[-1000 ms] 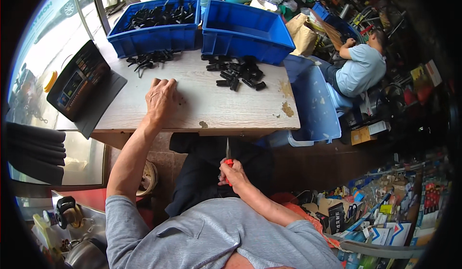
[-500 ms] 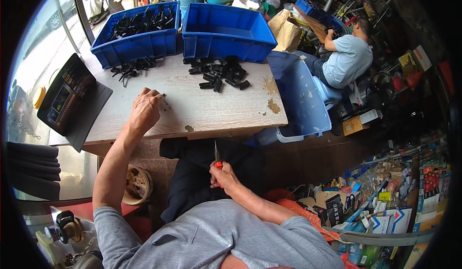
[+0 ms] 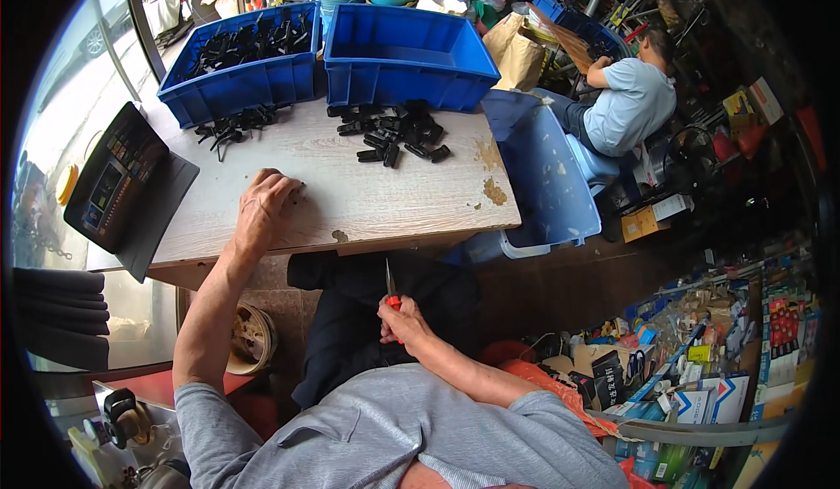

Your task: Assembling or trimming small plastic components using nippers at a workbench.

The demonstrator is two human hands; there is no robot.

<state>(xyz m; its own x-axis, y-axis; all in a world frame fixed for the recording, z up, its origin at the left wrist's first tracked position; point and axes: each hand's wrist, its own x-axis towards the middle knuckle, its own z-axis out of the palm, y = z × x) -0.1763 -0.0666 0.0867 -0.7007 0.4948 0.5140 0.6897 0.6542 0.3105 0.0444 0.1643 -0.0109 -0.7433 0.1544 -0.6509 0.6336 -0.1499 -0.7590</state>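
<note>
Red-handled pliers (image 3: 395,303) lie just off the table's near edge, toward the person's lap, their metal nose pointing at the table (image 3: 385,205). At the left end of the table stands a screen in a dark case (image 3: 118,183), leaning back. Next, at the table's far side, a blue bin (image 3: 249,95) is filled with black parts, and a loose heap of slim black pieces (image 3: 232,127) lies in front of it on the tabletop. The left hand (image 3: 265,202) rests over the table's near left part, fingers curled down beside a few small dark bits (image 3: 300,190); whether it pinches anything, I cannot tell. Off the near edge, the right hand (image 3: 404,321) is wrapped around the pliers' handles. Across the table from it lies a pile of chunky black pieces (image 3: 394,129), with a second blue bin (image 3: 402,84) behind. Beyond the table's right end are a large blue tub (image 3: 560,178) and, farther off, a seated co-worker (image 3: 630,108).
</note>
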